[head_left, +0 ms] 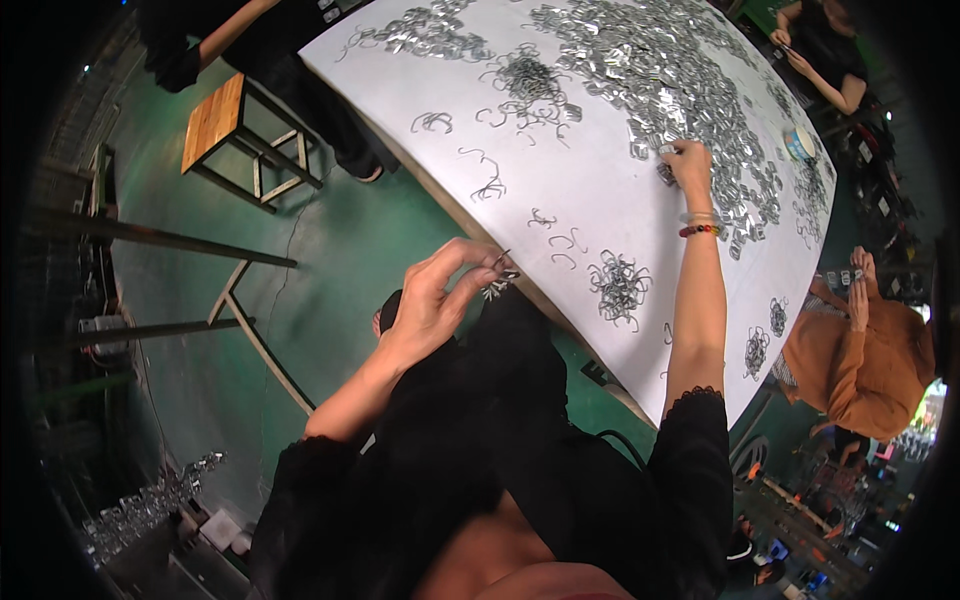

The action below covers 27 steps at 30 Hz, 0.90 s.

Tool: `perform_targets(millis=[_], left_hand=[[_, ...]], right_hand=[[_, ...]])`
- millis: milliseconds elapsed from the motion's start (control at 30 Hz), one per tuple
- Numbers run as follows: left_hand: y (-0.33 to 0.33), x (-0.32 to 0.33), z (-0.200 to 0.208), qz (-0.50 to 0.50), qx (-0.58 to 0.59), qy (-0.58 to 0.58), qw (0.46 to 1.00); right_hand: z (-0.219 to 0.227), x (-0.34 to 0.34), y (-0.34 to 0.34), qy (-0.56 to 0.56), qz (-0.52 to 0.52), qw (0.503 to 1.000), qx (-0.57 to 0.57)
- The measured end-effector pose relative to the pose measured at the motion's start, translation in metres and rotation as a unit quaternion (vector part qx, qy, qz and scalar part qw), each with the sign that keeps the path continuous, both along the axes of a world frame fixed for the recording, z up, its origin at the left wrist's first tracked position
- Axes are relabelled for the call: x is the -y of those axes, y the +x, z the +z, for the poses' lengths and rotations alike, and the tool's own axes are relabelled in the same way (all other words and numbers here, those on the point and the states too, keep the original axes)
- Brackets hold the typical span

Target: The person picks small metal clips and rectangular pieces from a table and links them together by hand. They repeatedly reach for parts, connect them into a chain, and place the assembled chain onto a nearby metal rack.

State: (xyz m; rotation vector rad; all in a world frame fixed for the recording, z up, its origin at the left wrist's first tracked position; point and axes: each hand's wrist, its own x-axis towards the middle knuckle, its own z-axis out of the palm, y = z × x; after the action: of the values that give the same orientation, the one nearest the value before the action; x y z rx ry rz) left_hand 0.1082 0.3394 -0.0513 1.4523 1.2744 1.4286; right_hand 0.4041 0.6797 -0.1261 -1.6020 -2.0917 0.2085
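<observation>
Just off the near edge of the white table (600,205), my left hand (440,300) is closed in a pinch. Small metal pieces (508,272), one of them thin and curved, stick out from its fingertips. My right hand (690,165) reaches over the table to the near border of a wide pile of small, flat, silvery metal buckles (640,85). Its fingers are closed around a small metal buckle (667,174), partly hidden by them. Between my hands lie loose curved wire hooks (565,243) and a tangled heap of the same hooks (620,288).
More wire hooks (528,75) are heaped farther up the table. A paper cup (799,145) stands at the right. Co-workers are at the right, one with an orange top (875,350), and another person (225,45) is at upper left. A wooden-topped stool (213,122) stands on the green floor.
</observation>
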Motion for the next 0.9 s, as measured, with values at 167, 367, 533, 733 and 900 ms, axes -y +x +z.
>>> perform_targets(millis=[167, 367, 533, 733, 900], left_hand=[[0.003, 0.000, 0.011, -0.027, 0.010, 0.036, 0.999], [0.001, 0.000, 0.016, -0.003, -0.065, 0.078, 0.995], [0.003, -0.006, 0.014, 0.005, -0.154, 0.109, 0.982], [-0.001, -0.006, 0.005, 0.034, -0.199, 0.102, 0.974], [-0.006, -0.023, -0.015, 0.059, -0.048, 0.072, 0.994]], right_hand=[[0.015, 0.035, 0.015, -0.096, -0.091, 0.949, -0.286], [0.069, 0.171, -0.072, -0.198, 0.136, 0.783, -0.573], [0.097, 0.271, -0.125, -0.237, 0.200, 0.760, -0.571], [0.095, 0.283, -0.138, -0.194, 0.188, 0.762, -0.589], [0.088, 0.278, -0.131, -0.232, 0.198, 0.746, -0.591]])
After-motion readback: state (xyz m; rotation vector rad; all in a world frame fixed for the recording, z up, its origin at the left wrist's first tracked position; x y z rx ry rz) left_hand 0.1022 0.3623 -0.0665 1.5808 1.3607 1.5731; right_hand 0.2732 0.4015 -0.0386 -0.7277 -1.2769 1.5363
